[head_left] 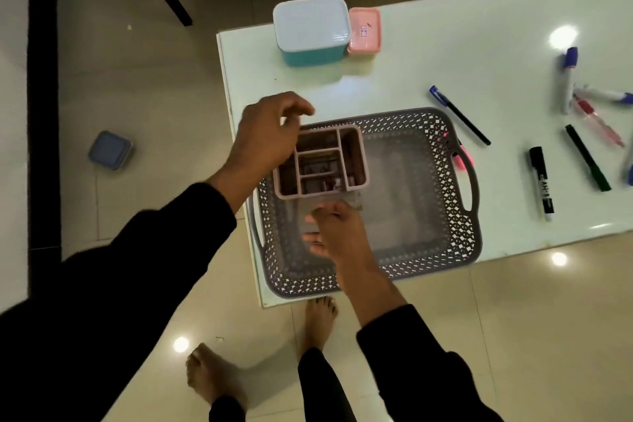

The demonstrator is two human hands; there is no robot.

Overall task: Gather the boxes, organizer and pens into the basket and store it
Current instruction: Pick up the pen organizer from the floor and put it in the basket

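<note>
A grey lattice basket sits at the near left end of the white table. A pink compartment organizer stands inside its far left corner. My left hand hovers at the organizer's far left corner with its fingers apart and curled. My right hand is inside the basket, fingers spread, fingertips at the organizer's near edge. A teal box with a pale lid and a small pink box stand together at the table's far edge. Several pens and markers, among them a blue pen and a black marker, lie to the right.
A small blue lidded box lies on the tiled floor left of the table. A pink highlighter lies against the basket's right handle. A dark chair leg stands beyond the table. My bare feet are just below the table's near edge.
</note>
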